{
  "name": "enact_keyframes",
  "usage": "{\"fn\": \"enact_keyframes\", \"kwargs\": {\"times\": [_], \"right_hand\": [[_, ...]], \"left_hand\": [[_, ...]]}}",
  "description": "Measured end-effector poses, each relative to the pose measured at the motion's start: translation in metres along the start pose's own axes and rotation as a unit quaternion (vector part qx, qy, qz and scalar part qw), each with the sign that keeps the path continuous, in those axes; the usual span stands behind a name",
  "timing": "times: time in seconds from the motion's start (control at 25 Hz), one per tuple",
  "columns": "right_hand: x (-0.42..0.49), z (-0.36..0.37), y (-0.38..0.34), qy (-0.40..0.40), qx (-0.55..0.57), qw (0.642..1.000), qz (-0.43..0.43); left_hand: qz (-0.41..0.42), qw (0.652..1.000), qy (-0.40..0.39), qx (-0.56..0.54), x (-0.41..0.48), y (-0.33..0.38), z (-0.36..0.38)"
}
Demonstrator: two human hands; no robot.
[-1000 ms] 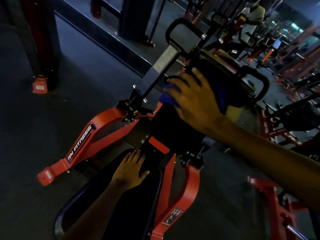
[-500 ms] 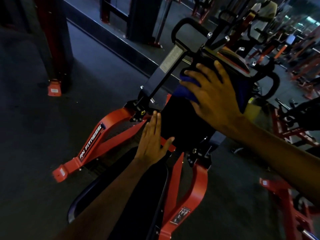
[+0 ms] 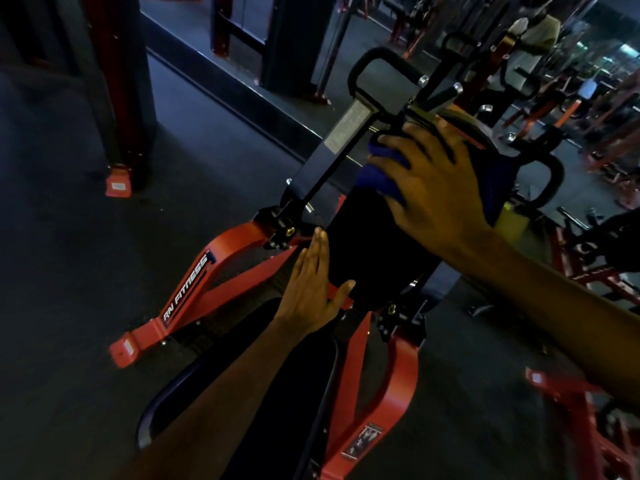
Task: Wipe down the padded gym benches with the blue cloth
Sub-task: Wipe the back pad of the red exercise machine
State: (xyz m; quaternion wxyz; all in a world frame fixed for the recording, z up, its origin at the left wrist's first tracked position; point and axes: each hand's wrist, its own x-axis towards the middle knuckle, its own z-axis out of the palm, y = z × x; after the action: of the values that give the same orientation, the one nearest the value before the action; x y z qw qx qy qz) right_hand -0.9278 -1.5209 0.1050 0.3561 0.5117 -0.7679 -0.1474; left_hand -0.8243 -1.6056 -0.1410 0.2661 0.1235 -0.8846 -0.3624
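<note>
— Since the blue cloth (image 3: 381, 176) is what matters most, where does it lie?

— On the upper part of the black back pad (image 3: 367, 244), bunched under the right hand (image 3: 436, 192). That hand lies flat on it with its fingers spread, pressing it into the padding. Blue shows past the fingers on the left, and again on the far side of the hand.

— And the other hand?

— The left hand (image 3: 311, 289) is lower down, apart from the cloth. Its fingers are straight and together against the left edge of the back pad, and the thumb reaches across the pad's bottom corner. It grips nothing.

— How many of each thing?

— One cloth. Two hands, each with a bare forearm. Two pads: the back pad and the seat pad (image 3: 284, 403) below it, which the left forearm crosses. Two black loop handles, one (image 3: 377, 60) rising above and left of the cloth and one (image 3: 554, 174) just right of it.

— What stands around them?

— A red frame (image 3: 225, 265) with white lettering on its left leg, set on a dark floor (image 3: 69, 271). More red machines crowd the right side, too dim to count. One person in a pale top (image 3: 536, 32) stands far back.
</note>
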Motion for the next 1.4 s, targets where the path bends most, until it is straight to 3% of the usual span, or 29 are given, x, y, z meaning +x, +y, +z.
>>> {"fn": "enact_keyframes", "kwargs": {"times": [0.2,0.44,0.68,0.92,1.2,1.4], "right_hand": [[0.021,0.011,-0.03,-0.05,-0.02,0.998,-0.027],[-0.007,-0.009,0.024,0.037,0.031,0.999,0.024],[0.034,0.0,-0.006,-0.008,0.014,1.0,0.02],[-0.026,-0.009,0.035,0.075,0.063,0.994,0.048],[-0.001,0.0,0.019,0.061,0.049,0.995,0.061],[-0.048,0.004,0.039,0.114,0.059,0.99,0.066]], "left_hand": [[0.051,0.998,0.044,-0.018,0.023,0.022,-0.004],[0.064,0.997,0.042,0.0,0.025,0.017,-0.008],[0.054,0.998,0.029,0.009,0.024,0.021,-0.009],[0.108,0.989,0.071,0.068,0.044,0.033,-0.022],[0.117,0.986,0.074,0.094,0.054,0.041,-0.026],[0.147,0.978,0.085,0.122,0.059,0.045,-0.034]]}}
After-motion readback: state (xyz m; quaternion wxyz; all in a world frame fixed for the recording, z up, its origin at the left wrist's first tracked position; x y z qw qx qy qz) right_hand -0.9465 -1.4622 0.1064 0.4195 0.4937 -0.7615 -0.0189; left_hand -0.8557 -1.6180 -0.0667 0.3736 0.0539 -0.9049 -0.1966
